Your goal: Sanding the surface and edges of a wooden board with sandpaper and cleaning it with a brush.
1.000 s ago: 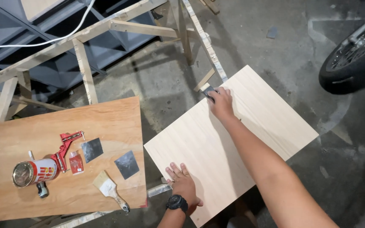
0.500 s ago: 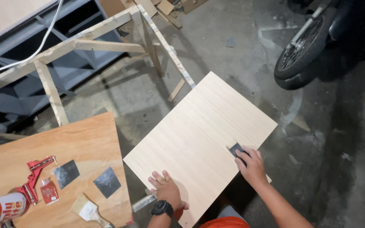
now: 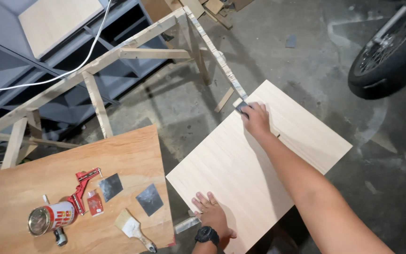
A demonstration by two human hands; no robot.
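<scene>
Right hand [image 3: 256, 118] reaches far across the pale board [image 3: 259, 164], fingers curled together and pressing a small dark sanding block [image 3: 242, 107] down at the board's far left edge; block mostly covered by the fingers, only its front end shows. Left hand [image 3: 211, 214] lies flat on the board's near corner, palm down, fingers spread a little, black watch [image 3: 207, 234] on the wrist. Board sits tilted in view, raised above the concrete floor [image 3: 306, 61]; what bears it is hidden. Left of it, apart from it, an orange-brown plywood top [image 3: 48, 174] carries a red-and-white can [image 3: 51, 218] lying on its side, a red corner clamp [image 3: 82, 186] touching the can's end, a small red packet [image 3: 95, 202] just beside the clamp, two dark sandpaper squares [image 3: 111, 186] [image 3: 149, 199] and a paintbrush [image 3: 133, 228] near the front edge. Behind, a rough wooden frame [image 3: 132, 44] and grey shelving [image 3: 48, 51] with a white cable [image 3: 66, 73] across it. Motorbike wheel [image 3: 387, 49] top right, well apart from the board.
</scene>
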